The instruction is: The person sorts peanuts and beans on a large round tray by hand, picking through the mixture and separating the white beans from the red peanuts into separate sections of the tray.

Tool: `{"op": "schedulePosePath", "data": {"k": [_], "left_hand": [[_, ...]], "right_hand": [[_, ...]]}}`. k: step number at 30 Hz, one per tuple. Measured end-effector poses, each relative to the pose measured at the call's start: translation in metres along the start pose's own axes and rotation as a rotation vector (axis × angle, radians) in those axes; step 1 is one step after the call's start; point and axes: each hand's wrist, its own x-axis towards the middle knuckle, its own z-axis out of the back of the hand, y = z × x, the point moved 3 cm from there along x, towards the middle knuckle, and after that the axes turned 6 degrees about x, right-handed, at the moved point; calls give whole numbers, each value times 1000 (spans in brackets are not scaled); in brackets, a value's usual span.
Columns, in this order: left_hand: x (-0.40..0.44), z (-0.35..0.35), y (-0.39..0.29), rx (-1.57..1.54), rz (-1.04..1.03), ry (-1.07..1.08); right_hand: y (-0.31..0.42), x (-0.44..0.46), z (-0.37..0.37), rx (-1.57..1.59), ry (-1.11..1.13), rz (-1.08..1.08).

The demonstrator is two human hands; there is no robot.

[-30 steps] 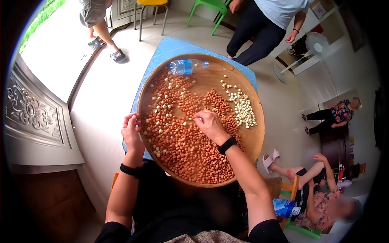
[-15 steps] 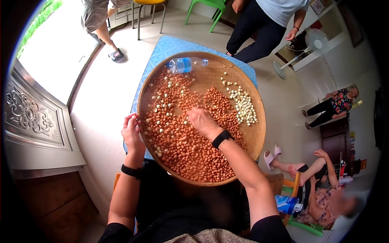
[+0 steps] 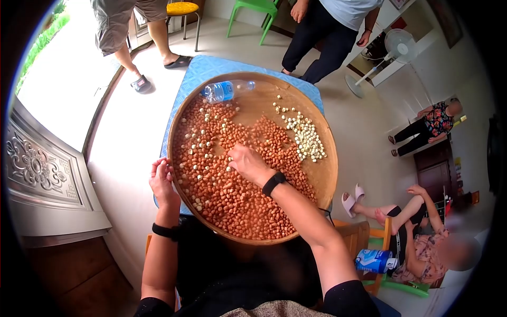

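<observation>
A large round woven tray [image 3: 328, 174] rests on a table with a blue cover. Reddish-brown nuts [image 3: 237, 203] fill its left and lower parts, with pale round pieces scattered among them. More pale pieces [image 3: 308, 138] lie grouped at the tray's right. My right hand [image 3: 251, 164] is over the nuts near the middle, its fingers pinched together; what they hold, if anything, is hidden. At the tray's left rim, my left hand [image 3: 162, 180] has bent fingers drawn together, and their contents cannot be made out. A clear plastic bottle [image 3: 222, 91] lies inside the tray's far edge.
The blue table cover [image 3: 196, 67] shows beyond the tray. Two people stand past the table; another stands at the right. A seated person [image 3: 422, 248] is at the lower right, near a blue bottle [image 3: 374, 261]. A metal door [image 3: 47, 174] is at left.
The tray and table have shifted left in view. My right hand has moved left over the nuts, its fingers still together. The person by the doorway has stepped, and both feet now show.
</observation>
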Motion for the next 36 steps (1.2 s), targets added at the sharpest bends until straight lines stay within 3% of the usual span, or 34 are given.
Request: {"op": "schedulePosePath", "data": {"k": [4, 11, 14, 18, 20, 24, 26, 27, 28, 29, 30, 32, 34, 36], "left_hand": [[-1, 1, -1, 15, 9, -20], [3, 3, 4, 47, 3, -26], [-1, 3, 0, 38, 18, -38], [1, 2, 1, 28, 8, -16], [2, 3, 1, 27, 10, -10], [0, 2, 1, 39, 11, -10], [0, 4, 3, 29, 15, -45], [0, 4, 2, 47, 19, -51], [0, 3, 1, 63, 25, -34], [3, 7, 3, 81, 20, -7], [6, 10, 6, 98, 12, 11], [4, 7, 3, 137, -33, 10], [4, 5, 1, 132, -34, 33], [2, 5, -2, 132, -28, 23]], "right_hand": [[-5, 3, -7, -80, -28, 22], [-2, 1, 16, 20, -69, -161], [10, -3, 22, 41, -112, -6], [4, -4, 0, -48, -47, -6], [-7, -1, -9, 66, -159, -85], [-16, 7, -20, 91, -160, -159], [-17, 9, -25, -12, -96, -65], [-3, 8, -22, -324, -51, 172], [4, 8, -20, -384, -114, 184], [9, 9, -14, -74, -126, -30], [14, 11, -11, -169, -47, -66], [13, 6, -10, 64, -307, -89], [-13, 9, -24, 58, -164, -151], [3, -11, 21, 201, -72, -216]]}}
